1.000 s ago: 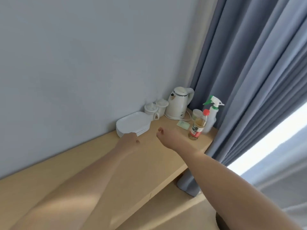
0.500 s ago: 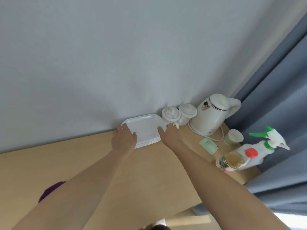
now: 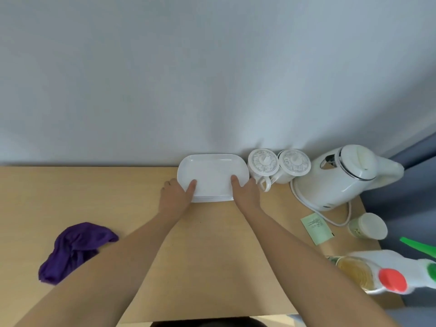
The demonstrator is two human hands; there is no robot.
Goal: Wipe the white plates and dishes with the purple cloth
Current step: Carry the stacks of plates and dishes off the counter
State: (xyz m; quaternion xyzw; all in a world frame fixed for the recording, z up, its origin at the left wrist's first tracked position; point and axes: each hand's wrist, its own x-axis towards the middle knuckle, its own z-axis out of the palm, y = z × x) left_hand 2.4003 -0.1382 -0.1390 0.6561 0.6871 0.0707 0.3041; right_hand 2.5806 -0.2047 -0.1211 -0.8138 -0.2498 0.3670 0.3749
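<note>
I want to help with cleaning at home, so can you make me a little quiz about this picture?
1. True or false: the left hand and the right hand both hold the stack of white plates.
2. Where is the purple cloth? A: on top of the plates. B: on the table, left of the arms. C: in the right hand.
3. Fill in: between the plates and the white kettle stand two lidded ___.

Key: 1 true; 2 B; 3 mugs.
</note>
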